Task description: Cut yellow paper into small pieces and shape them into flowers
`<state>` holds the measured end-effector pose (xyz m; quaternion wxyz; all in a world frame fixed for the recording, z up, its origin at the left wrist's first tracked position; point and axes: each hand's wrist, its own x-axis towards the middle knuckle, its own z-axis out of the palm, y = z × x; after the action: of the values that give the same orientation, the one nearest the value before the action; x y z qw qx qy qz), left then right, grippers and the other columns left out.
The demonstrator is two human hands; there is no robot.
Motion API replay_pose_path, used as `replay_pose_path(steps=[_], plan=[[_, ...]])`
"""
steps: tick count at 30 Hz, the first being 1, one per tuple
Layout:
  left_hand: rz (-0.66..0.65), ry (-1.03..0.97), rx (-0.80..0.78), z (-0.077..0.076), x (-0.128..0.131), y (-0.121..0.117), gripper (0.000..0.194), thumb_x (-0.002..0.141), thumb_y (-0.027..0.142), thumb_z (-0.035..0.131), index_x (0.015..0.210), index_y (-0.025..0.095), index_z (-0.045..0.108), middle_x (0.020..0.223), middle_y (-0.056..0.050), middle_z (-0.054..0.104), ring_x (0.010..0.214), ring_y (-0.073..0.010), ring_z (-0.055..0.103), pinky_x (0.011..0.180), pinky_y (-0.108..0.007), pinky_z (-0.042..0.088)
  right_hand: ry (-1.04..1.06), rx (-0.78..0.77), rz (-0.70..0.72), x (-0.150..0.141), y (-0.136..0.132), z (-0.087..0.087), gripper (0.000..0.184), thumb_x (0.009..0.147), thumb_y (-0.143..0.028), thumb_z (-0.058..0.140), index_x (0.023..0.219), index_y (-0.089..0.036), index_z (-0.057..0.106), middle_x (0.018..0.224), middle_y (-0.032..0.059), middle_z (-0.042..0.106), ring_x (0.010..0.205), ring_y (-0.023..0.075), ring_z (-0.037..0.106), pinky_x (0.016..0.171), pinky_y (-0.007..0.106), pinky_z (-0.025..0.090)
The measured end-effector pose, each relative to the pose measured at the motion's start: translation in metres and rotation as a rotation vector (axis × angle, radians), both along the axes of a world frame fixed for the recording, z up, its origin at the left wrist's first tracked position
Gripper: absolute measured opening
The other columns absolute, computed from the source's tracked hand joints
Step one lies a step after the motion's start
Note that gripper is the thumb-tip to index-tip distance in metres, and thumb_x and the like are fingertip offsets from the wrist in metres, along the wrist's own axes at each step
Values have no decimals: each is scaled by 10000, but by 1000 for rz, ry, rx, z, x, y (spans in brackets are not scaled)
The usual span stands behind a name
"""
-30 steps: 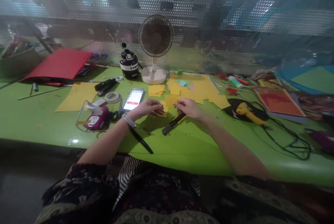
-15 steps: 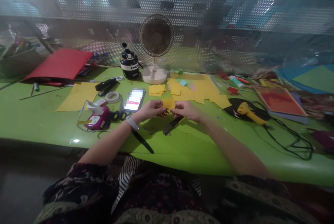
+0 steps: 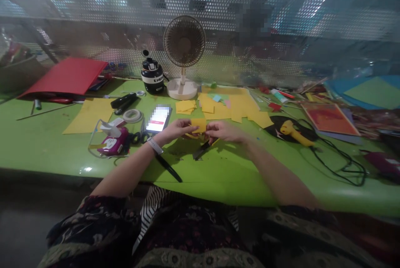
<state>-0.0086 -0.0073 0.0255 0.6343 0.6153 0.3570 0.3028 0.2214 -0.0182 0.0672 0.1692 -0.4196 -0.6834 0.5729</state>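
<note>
My left hand (image 3: pixel 176 129) and my right hand (image 3: pixel 224 131) meet over the green table (image 3: pixel 218 172), both pinched on a small yellow paper square (image 3: pixel 199 124) held between them. A black and yellow utility knife (image 3: pixel 202 149) lies on the table just under my right hand. A phone (image 3: pixel 158 118) with a lit screen lies just left of my left hand. Several more yellow paper pieces (image 3: pixel 186 106) lie behind the hands.
A small desk fan (image 3: pixel 183 57) and a black cylinder-shaped device (image 3: pixel 152 77) stand at the back. A red folder (image 3: pixel 67 76), tape roll (image 3: pixel 133 115) and pink tool (image 3: pixel 113 143) sit left. A yellow glue gun (image 3: pixel 295 132) with its cable and coloured sheets lie right.
My right hand let go of the knife, which now lies on the table. Both hands lifted a yellow square and came together on it. The view shifted slightly.
</note>
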Motion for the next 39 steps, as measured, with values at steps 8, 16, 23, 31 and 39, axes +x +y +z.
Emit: replay_pose_path(steps=[8,16,23,31,39], plan=[[200,-74,9,-5,4,3,384,706,483,790,793,120,701,742,-22,674,659,-90,619,661,-225,560,-222,199,24,8,1,9,70,863,-210,594,861,-167,649,867,76,715,761,186,677,716,345,539],[304,-201,-203,-4,-8,11,319,741,408,796,809,119,680,660,4,594,614,-85,603,700,-282,625,-667,594,297,18,12,-6,275,682,-58,611,922,-184,657,954,80,637,876,239,594,716,347,465],[383,-298,-267,2,-9,14,262,772,330,784,824,108,654,794,-37,663,729,-119,683,687,-247,622,-703,617,247,13,11,-10,187,670,-72,575,795,-199,518,874,72,586,747,200,535,610,316,418],[368,-345,-212,-8,-15,21,349,714,373,824,876,97,685,857,-55,686,731,-116,677,678,-250,621,-640,847,-18,49,18,25,281,734,-216,521,978,-182,658,1025,103,660,933,263,606,796,365,472],[382,-335,-165,-7,-12,20,369,684,412,836,825,105,689,827,-56,688,707,-120,672,648,-244,612,-773,802,-57,39,10,24,541,775,-220,513,1301,-225,641,1322,49,651,1127,293,627,903,400,522]])
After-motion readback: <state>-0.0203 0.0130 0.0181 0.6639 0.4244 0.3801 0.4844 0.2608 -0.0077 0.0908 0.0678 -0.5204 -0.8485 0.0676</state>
